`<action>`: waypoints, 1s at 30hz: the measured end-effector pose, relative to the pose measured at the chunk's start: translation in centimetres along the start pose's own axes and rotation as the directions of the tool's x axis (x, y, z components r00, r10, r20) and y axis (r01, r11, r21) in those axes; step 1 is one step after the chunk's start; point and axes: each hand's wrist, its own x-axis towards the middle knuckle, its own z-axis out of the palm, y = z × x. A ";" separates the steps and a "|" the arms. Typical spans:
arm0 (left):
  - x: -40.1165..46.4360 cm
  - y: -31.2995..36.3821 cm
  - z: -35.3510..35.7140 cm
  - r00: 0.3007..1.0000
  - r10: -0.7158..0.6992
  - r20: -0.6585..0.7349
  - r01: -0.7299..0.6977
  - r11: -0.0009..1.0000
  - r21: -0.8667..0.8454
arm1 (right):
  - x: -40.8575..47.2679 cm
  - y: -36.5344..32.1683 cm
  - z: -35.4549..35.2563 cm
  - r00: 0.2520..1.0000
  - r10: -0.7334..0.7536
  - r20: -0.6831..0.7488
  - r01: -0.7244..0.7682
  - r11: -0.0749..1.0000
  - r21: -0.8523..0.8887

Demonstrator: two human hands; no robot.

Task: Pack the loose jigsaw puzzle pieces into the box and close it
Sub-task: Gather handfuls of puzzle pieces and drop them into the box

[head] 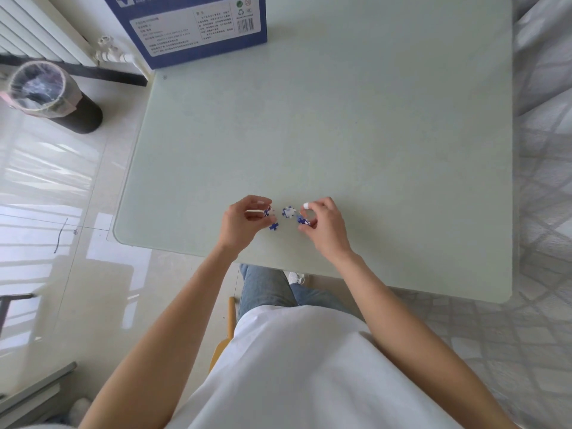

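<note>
A pale green table [340, 134] lies bare from the near edge toward twelve o'clock. The only obstacle there is a blue box [198, 29] standing at eleven o'clock on the far corner. Three loose puzzle pieces [289, 212] lie near the front edge.

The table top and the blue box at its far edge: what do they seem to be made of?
The table top looks like frosted glass or a glossy laminate: pale green, smooth, with rounded corners and a translucent rim. I cannot tell which. The blue box seems to be printed cardboard with a matte finish: flat panels, a sharp folded edge, a printed label and barcode.
</note>
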 end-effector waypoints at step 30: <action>-0.7 -1.0 1.1 0.979 0.141 0.145 -0.202 0.736 0.647 | 2.4 -2.4 0.5 0.962 -0.087 0.260 0.162 0.945 -0.284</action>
